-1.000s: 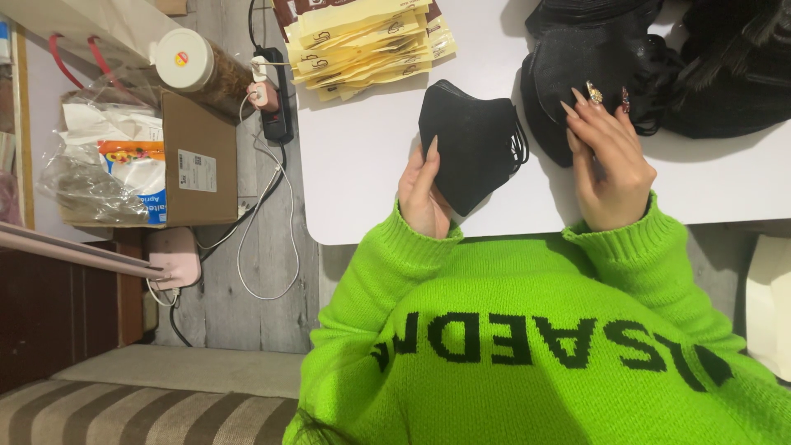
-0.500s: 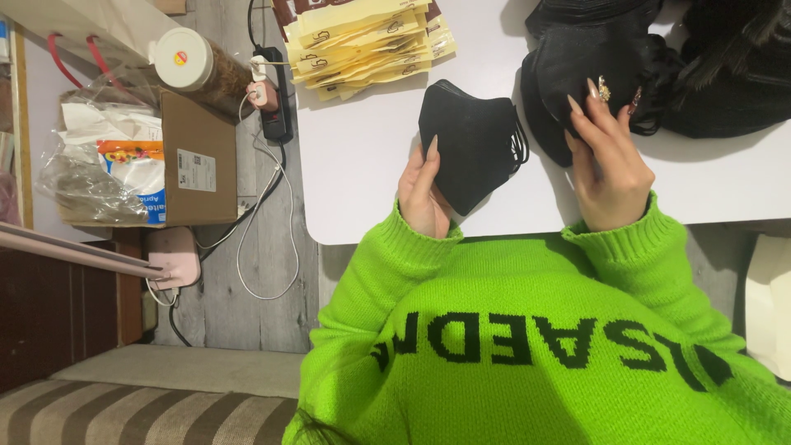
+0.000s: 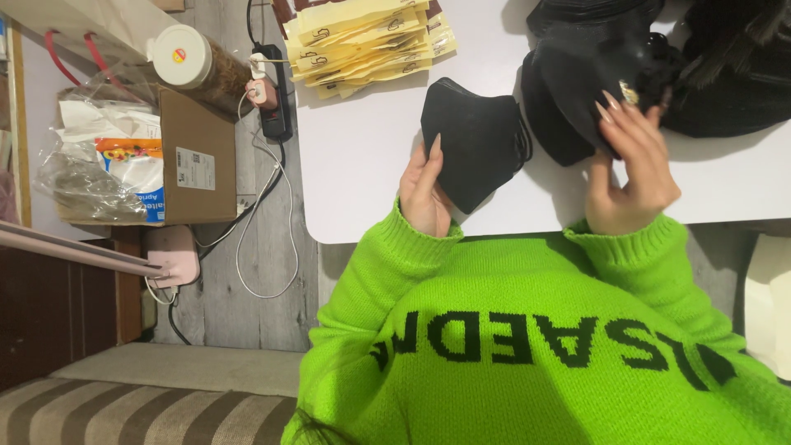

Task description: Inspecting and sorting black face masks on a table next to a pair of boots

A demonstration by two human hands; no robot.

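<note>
My left hand (image 3: 424,194) grips the lower edge of a black face mask (image 3: 478,136) that lies on the white table (image 3: 354,165). To the right, my right hand (image 3: 630,169) pinches the top mask of a pile of black masks (image 3: 568,82), its long-nailed fingers spread over it and the thumb underneath. Both hands reach out of bright green sweater sleeves (image 3: 535,346) at the table's near edge.
A stack of yellow flat packets (image 3: 362,37) lies at the far left of the table, and a dark furry bundle (image 3: 729,78) at the far right. On the floor to the left are a power strip (image 3: 276,91), cables, a cardboard box (image 3: 194,156) with bags, a white-lidded jar (image 3: 181,56) and a striped cushion (image 3: 124,412).
My right hand has shifted slightly right and farther over the mask pile, fingers closing on the top mask. My left hand and its mask have stayed put.
</note>
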